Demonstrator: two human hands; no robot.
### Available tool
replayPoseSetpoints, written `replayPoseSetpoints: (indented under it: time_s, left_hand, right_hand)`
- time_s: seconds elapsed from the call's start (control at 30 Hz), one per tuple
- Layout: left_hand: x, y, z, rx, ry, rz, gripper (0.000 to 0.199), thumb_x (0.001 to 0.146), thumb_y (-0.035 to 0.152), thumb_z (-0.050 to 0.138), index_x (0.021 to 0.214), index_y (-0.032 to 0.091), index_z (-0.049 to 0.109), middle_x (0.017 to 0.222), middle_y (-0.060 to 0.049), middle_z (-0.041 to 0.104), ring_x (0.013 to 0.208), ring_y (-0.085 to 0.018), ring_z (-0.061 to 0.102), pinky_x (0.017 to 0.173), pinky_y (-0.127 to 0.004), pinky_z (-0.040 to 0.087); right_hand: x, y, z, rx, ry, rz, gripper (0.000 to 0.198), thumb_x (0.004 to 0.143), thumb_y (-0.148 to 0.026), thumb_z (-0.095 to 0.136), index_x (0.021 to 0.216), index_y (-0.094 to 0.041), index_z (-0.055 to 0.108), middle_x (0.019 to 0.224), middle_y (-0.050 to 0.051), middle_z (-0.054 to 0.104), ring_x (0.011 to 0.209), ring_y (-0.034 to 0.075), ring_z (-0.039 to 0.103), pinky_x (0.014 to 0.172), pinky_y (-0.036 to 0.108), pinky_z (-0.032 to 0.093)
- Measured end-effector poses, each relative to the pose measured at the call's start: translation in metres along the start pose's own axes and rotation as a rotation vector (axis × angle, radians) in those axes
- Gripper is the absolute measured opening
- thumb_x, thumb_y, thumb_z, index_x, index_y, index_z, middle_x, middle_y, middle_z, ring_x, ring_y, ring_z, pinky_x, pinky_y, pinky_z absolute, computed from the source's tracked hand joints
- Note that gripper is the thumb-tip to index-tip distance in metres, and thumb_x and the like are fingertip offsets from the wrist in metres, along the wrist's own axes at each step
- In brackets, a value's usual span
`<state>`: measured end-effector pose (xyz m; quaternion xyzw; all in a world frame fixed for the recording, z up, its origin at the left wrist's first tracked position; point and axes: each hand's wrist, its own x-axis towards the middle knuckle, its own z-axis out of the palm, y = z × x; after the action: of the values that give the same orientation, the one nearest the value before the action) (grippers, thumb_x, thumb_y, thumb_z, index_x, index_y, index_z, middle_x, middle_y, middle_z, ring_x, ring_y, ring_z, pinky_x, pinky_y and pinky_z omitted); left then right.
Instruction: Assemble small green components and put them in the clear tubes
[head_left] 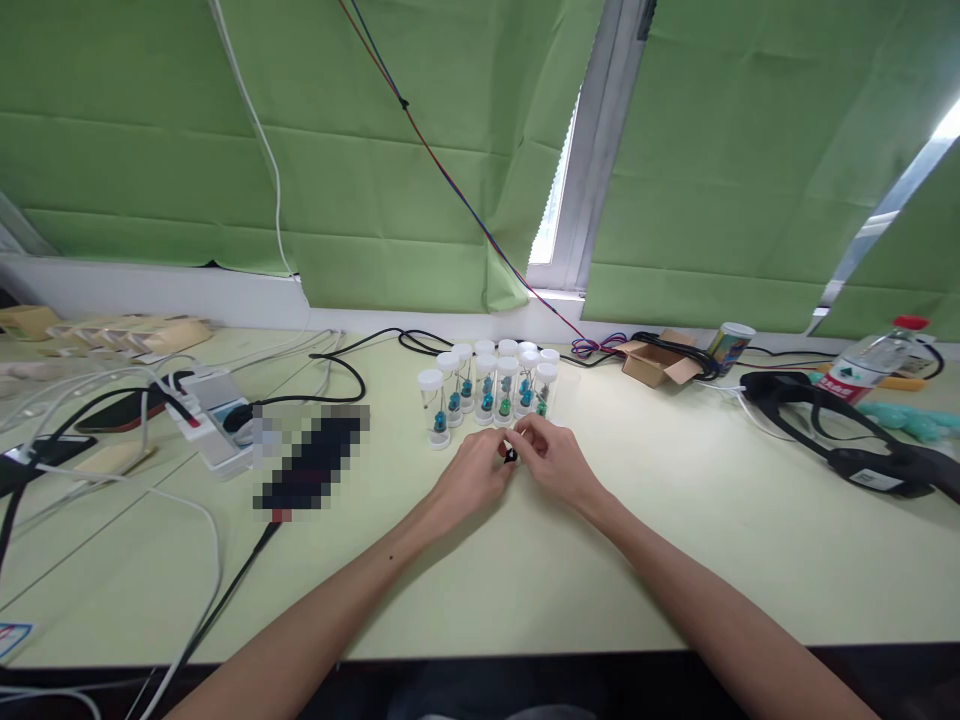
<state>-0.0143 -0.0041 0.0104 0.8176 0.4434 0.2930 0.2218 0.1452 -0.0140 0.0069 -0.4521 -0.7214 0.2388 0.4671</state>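
Observation:
Near the middle of the table my left hand and my right hand come together, fingers pinched. Between their fingertips shows a small black piece, too small to name. Both hands appear to touch it. Right behind them stands a cluster of clear tubes with white caps, upright, several in number. Inside these tubes sit small blue or green parts with thin stems. My fingers partly cover the front of the cluster.
A power strip with tangled cables and a pixelated dark device lie left. Rightward are an open cardboard box, a printed can, a black headset and a red-capped bottle. Green blinds hang behind the table.

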Motion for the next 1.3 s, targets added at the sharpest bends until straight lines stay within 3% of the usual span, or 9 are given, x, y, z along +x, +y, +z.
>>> replayPoseSetpoints:
  time_s: [0.2, 0.3, 0.53, 0.8, 1.0, 1.3]
  left_hand:
    - [-0.001, 0.005, -0.002, -0.026, -0.012, 0.066, 0.017, 0.085, 0.018, 0.050, 0.092, 0.019, 0.065, 0.085, -0.005, 0.070, 0.067, -0.017, 0.060, 0.064, -0.030, 0.044]
    - [-0.001, 0.007, 0.000, -0.038, -0.005, 0.105, 0.020, 0.087, 0.021, 0.051, 0.102, 0.020, 0.065, 0.093, -0.005, 0.070, 0.062, -0.015, 0.057, 0.061, -0.029, 0.043]
    - [0.002, 0.001, 0.007, -0.051, 0.116, 0.051, 0.024, 0.092, 0.035, 0.051, 0.107, 0.021, 0.063, 0.102, -0.004, 0.068, 0.057, -0.011, 0.052, 0.059, -0.029, 0.045]
    - [-0.003, 0.004, 0.010, -0.055, 0.094, 0.057, 0.020, 0.093, 0.032, 0.049, 0.101, 0.021, 0.063, 0.098, -0.003, 0.069, 0.060, -0.012, 0.055, 0.061, -0.029, 0.046]
    - [-0.003, 0.004, 0.012, -0.019, 0.062, 0.072, 0.020, 0.093, 0.029, 0.047, 0.095, 0.020, 0.064, 0.095, -0.004, 0.069, 0.062, -0.013, 0.056, 0.062, -0.030, 0.045]
    - [-0.004, 0.008, 0.012, -0.014, 0.054, 0.078, 0.020, 0.092, 0.027, 0.047, 0.090, 0.020, 0.065, 0.089, -0.004, 0.069, 0.067, -0.016, 0.058, 0.065, -0.031, 0.046]
  right_hand:
    - [0.001, 0.003, -0.001, 0.097, 0.052, -0.061, 0.017, 0.091, -0.030, 0.056, 0.078, -0.020, 0.057, 0.067, 0.001, 0.066, 0.057, 0.013, 0.058, 0.054, 0.023, 0.045]
    - [0.002, 0.005, -0.004, 0.116, 0.106, -0.094, 0.017, 0.091, -0.029, 0.056, 0.077, -0.019, 0.058, 0.067, 0.001, 0.066, 0.057, 0.012, 0.058, 0.054, 0.023, 0.046]
    - [0.004, 0.002, -0.016, -0.022, 0.340, -0.227, 0.018, 0.089, -0.027, 0.059, 0.073, -0.019, 0.059, 0.061, -0.001, 0.058, 0.052, 0.010, 0.049, 0.052, 0.023, 0.046]
    - [0.008, -0.006, -0.030, -0.168, 0.559, -0.361, 0.018, 0.088, -0.024, 0.061, 0.071, -0.019, 0.059, 0.058, -0.002, 0.058, 0.050, 0.009, 0.050, 0.051, 0.022, 0.046]
    - [0.014, -0.004, -0.044, -0.177, 0.681, -0.294, 0.021, 0.086, -0.029, 0.061, 0.068, -0.019, 0.056, 0.056, -0.002, 0.057, 0.049, 0.010, 0.050, 0.050, 0.023, 0.046]
    - [0.017, 0.008, -0.056, -0.133, 0.548, -0.098, 0.023, 0.087, -0.031, 0.055, 0.068, -0.019, 0.056, 0.052, -0.003, 0.053, 0.044, 0.010, 0.047, 0.047, 0.024, 0.041]
